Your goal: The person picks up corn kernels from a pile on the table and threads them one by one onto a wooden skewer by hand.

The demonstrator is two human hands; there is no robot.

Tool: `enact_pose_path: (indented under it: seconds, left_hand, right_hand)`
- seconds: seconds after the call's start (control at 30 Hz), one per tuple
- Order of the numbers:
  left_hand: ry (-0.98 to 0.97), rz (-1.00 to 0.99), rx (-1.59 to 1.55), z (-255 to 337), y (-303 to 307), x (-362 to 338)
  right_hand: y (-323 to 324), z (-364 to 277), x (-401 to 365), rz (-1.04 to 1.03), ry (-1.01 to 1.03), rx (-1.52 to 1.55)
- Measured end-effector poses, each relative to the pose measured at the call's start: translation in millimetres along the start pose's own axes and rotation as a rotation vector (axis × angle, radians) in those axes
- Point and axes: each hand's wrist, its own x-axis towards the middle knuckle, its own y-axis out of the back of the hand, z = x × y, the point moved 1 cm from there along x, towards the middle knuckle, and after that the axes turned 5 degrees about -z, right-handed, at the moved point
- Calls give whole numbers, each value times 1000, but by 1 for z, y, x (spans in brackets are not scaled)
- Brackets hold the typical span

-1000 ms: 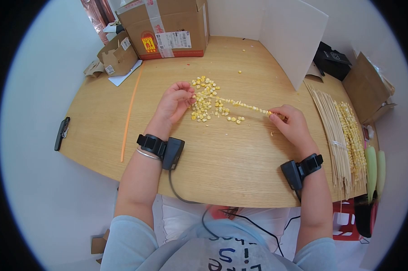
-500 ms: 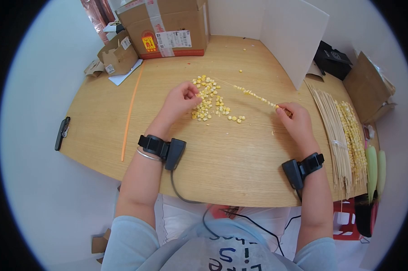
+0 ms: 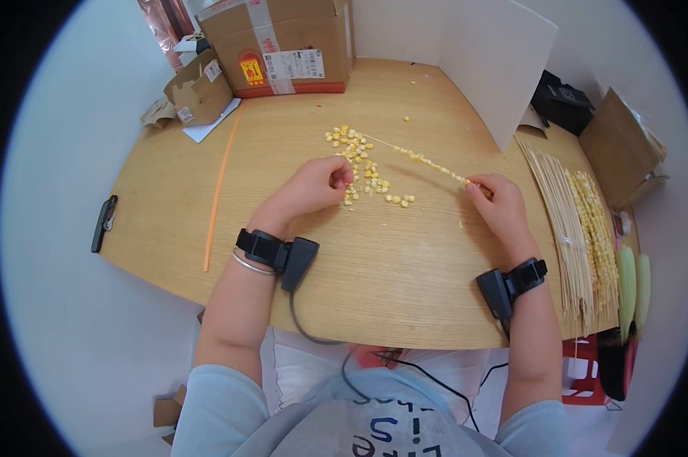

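A corn-kernel skewer (image 3: 428, 162) is held at its near end in the right hand (image 3: 500, 204) above a wood-grain tabletop (image 3: 390, 266); the right fingers (image 3: 478, 183) are closed narrowly around it, with the rest of its length reaching out beyond their tips; the left hand (image 3: 311, 186) is bent over the left side of a spread of loose corn kernels (image 3: 371, 183), its fingers (image 3: 342, 164) curled in, though whether they pinch a kernel cannot be told.

The skewer is thin and pale, strung with yellow and cream kernels packed unevenly along the part nearer the right hand; its far stretch is bare and tapers to a fine line.

Its long axis runs diagonally, from the right fingers away from the person and toward the left; the bare tip points to the top of the loose kernels, but whether it touches them cannot be told.

At the tabletop's right side, a bundle of bare skewers (image 3: 561, 236) lies beside a row of filled skewers (image 3: 592, 228); two green ears of corn (image 3: 627, 289) are just beyond.
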Motion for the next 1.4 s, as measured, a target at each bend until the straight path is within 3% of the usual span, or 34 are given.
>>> enact_pose_path:
  seconds: [0.37,0.47,0.53,0.57,0.63,0.83,1.4]
  left_hand:
    - [60,-7,289,13,2,-4]
    - [65,43,187,3,1,-1]
    - [-8,209,-102,-13,3,6]
    - [-8,210,-102,-11,5,6]
    - [56,241,-504,-6,8,5]
    - [71,371,-939,-18,9,9]
    - [-7,286,-959,-15,13,6]
  right_hand:
    - [1,-2,0,-18,-11,-11]
    - [1,0,0,-2,3,1]
    - [0,-1,0,2,0,15]
    - [1,-1,0,2,2,16]
    - [1,-2,0,-20,21,15]
    - [2,-5,-1,-54,34,66]
    - [1,-9,-1,-117,84,108]
